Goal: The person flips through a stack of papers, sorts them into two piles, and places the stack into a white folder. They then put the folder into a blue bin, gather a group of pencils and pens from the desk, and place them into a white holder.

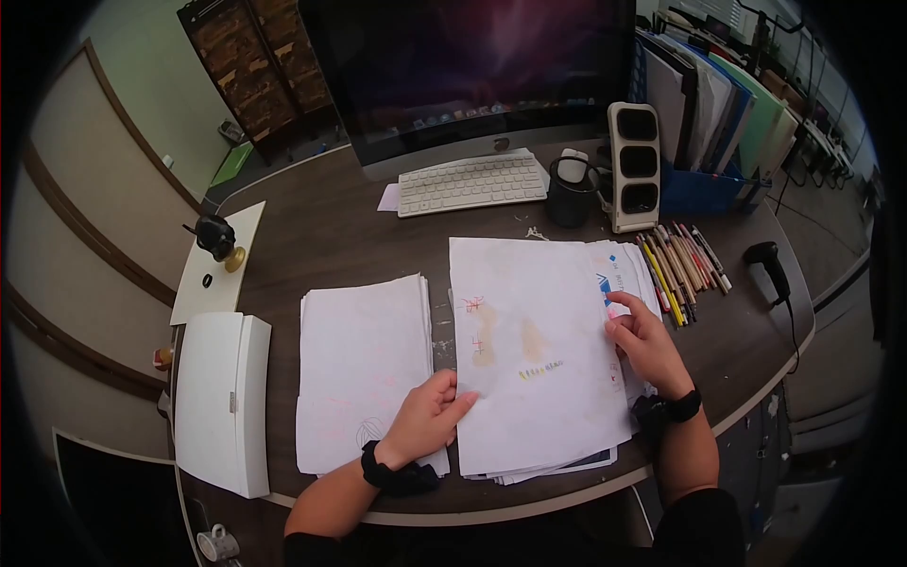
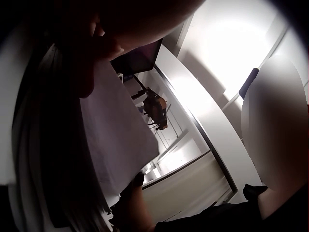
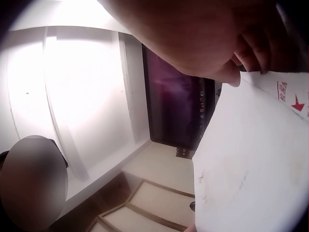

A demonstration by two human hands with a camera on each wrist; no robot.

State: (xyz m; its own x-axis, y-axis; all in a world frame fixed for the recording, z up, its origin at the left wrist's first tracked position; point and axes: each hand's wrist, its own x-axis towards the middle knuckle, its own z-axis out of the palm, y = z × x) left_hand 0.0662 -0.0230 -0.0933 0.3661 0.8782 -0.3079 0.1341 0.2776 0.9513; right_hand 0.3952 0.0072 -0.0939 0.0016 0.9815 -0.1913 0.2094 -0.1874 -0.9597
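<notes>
A white paper sheet (image 1: 543,430) with red scribbles, brownish stains and a row of small coloured marks tops a loose stack in the middle of the desk. At its left edge my left hand (image 1: 425,419) grips the paper, thumb on top and fingers beneath. My right hand (image 1: 650,348) pinches the right edge between thumb and fingers. From the right wrist view the sheet (image 3: 241,154) slants below the right hand (image 3: 203,38), near red print. Layered edges and a hanging sheet (image 2: 113,130) show in the left wrist view. Another paper stack (image 1: 364,331) lies to the left.
Pencils and pens (image 1: 682,265) lie right of the papers, near a barcode scanner (image 1: 770,269). Behind are a keyboard (image 1: 472,184), monitor (image 1: 463,76), black cup (image 1: 572,200), three-slot holder (image 1: 635,170) and blue file rack (image 1: 699,189). A white device (image 1: 217,402) stands at left.
</notes>
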